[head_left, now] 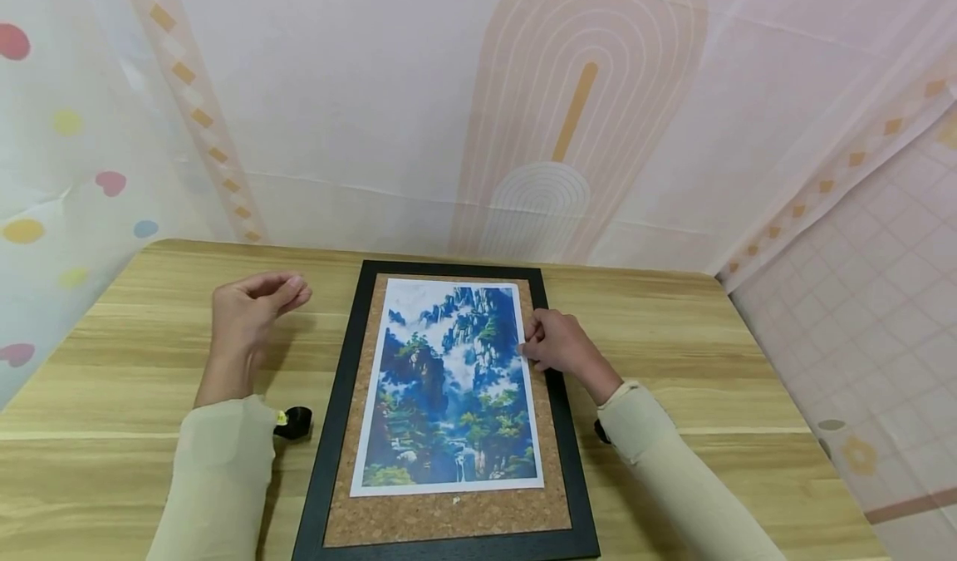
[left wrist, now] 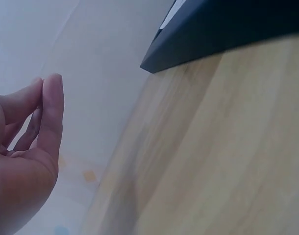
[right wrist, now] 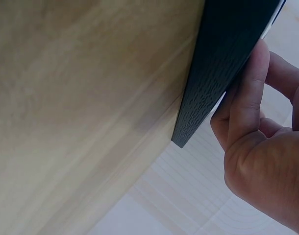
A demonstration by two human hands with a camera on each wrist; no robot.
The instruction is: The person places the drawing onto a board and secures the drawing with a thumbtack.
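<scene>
— Wood-grain surface [head_left: 710, 353], pastel sheeting hung all round behind it, and a black frame [head_left: 336, 428] lying flat in the middle with its long side running away from the person. See the print [head_left: 449, 386] on the cork backing [head_left: 449, 515]?

— I see it. A mountain scene, blue and green, lying inside the frame, its long axis matching the frame's. Which hand is on it?

— The right hand [head_left: 562, 345]. It sits at the frame's right rail, about two thirds of the way up, and the grip there looks pressed together: fingertips curled onto the print's right edge, thumb alongside. From the right wrist view the thumb [right wrist: 247, 93] lies against the outer face of the dark rail [right wrist: 223, 68]. Whether paper is truly pinched between the fingers, I cannot tell.

— And the left hand [head_left: 250, 307]?

— Off the frame altogether, raised above the bare wood to the left of it, well apart from the left rail. Fingers loosely bent, thumb near the forefinger, nothing between them; the left wrist view shows the same, with the frame's corner [left wrist: 154, 63] beyond.

— So the print lies to the left of the right hand, to the right of the left one.

— Yes, and the right hand is plainly nearer. A small black thing [head_left: 293, 422] lies beside the left sleeve [head_left: 220, 469].
</scene>
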